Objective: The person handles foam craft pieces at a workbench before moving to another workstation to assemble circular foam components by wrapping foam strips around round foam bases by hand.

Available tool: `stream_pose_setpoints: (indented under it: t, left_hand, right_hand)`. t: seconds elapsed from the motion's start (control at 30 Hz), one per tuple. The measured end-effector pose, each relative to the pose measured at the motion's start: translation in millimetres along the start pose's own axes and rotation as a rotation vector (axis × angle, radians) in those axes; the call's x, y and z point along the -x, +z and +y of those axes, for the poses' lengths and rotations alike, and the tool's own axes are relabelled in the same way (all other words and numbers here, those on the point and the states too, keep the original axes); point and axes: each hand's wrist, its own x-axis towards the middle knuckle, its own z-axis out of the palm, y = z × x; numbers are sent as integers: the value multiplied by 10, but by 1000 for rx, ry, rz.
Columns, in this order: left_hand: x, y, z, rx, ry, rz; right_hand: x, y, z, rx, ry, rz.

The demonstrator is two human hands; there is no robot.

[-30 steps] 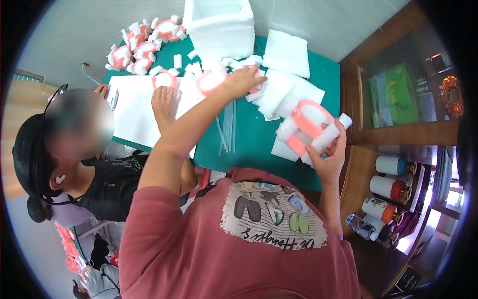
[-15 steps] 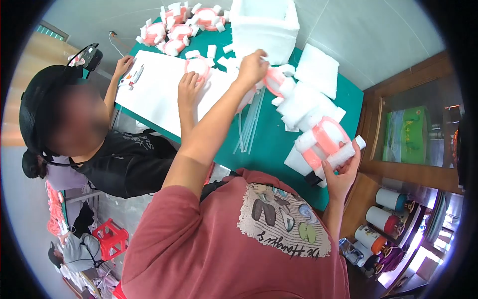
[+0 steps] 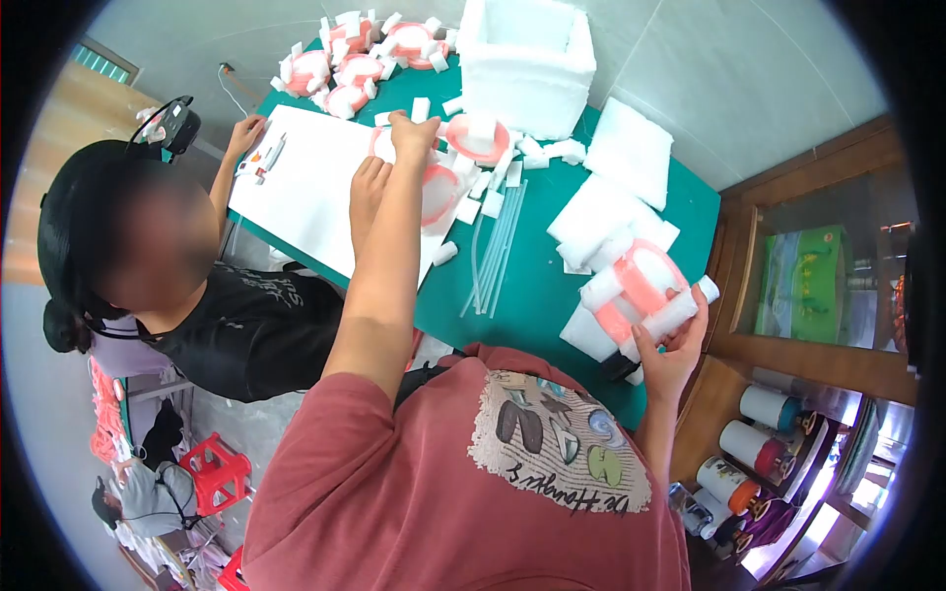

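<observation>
My left hand reaches across the table beside a pink ring with white foam in it. Its fingers look spread, and I see nothing held in them. Another pink ring lies beside my left forearm, on the white board. My right hand grips a white foam roll attached to a pink-and-white foam piece. A black part shows at its lower end. Small white foam blocks lie scattered between my hands, near several thin clear rods.
A co-worker's hand is close to my left forearm; their other hand rests at the board's edge. A white foam box, white foam sheets and finished-looking pink rings stand on the green table. A wooden cabinet borders the right.
My left hand has moved left, toward the co-worker's hand. The pink rings and foam blocks near it have shifted left too. My right hand still holds the foam roll.
</observation>
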Motion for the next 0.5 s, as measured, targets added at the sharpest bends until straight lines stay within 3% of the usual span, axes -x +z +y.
stream_pose_setpoints:
  t: [0.1, 0.23, 0.3, 0.37, 0.5]
  left_hand:
    - [-190, 72, -224, -138, -150, -105]
    - [-361, 200, -442, -221, -106, -133]
    - [-191, 132, -118, -162, -60, -120]
    - [-36, 13, 244, 77, 87, -282]
    - [225, -156, 697, 184, 51, -468]
  right_hand:
    - [-23, 5, 41, -11, -44, 23]
    - [-44, -2, 25, -24, 2, 9]
    - [-73, -10, -11, -35, 59, 5]
    - [-96, -19, -19, 11, 53, 19]
    - [-146, -41, 65, 1, -1, 30]
